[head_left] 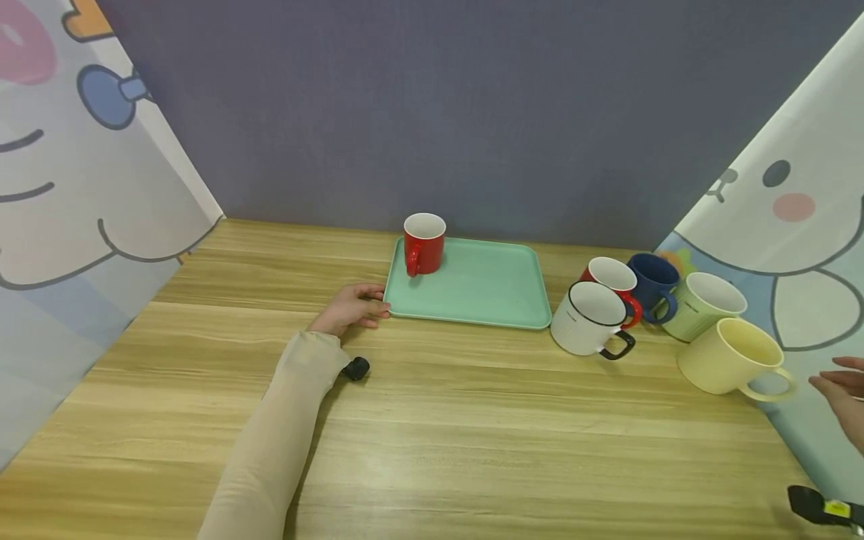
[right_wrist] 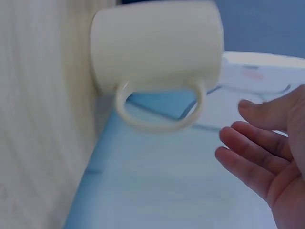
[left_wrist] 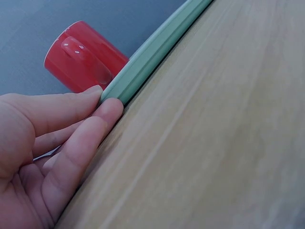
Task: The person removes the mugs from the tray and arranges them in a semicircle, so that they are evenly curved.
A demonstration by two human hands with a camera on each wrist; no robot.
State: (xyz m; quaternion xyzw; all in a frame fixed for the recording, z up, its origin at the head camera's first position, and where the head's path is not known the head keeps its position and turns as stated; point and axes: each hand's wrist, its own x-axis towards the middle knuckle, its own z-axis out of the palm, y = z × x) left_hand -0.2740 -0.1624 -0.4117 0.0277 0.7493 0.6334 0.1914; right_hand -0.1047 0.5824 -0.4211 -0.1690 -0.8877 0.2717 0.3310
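My left hand (head_left: 349,307) is at the left edge of a mint-green tray (head_left: 496,279), thumb and fingertips pinching its near left corner. In the left wrist view that hand (left_wrist: 52,143) meets the tray rim (left_wrist: 147,57) just below a red mug (left_wrist: 83,55). The red mug (head_left: 425,251) stands upright on the tray's left part, handle toward me. At the right edge of the head view, my right hand (head_left: 845,394) is beside a pale yellow mug (head_left: 722,360). The right wrist view shows the hand (right_wrist: 271,157) with fingers apart, not touching the mug (right_wrist: 157,47).
Right of the tray stand a white mug (head_left: 582,322) with black rim and handle, another red mug (head_left: 613,276), a blue mug (head_left: 651,281) and a pale green mug (head_left: 698,307). A dark grey panel (head_left: 432,112) rises behind the wooden table (head_left: 472,435); cartoon-printed sheets flank it.
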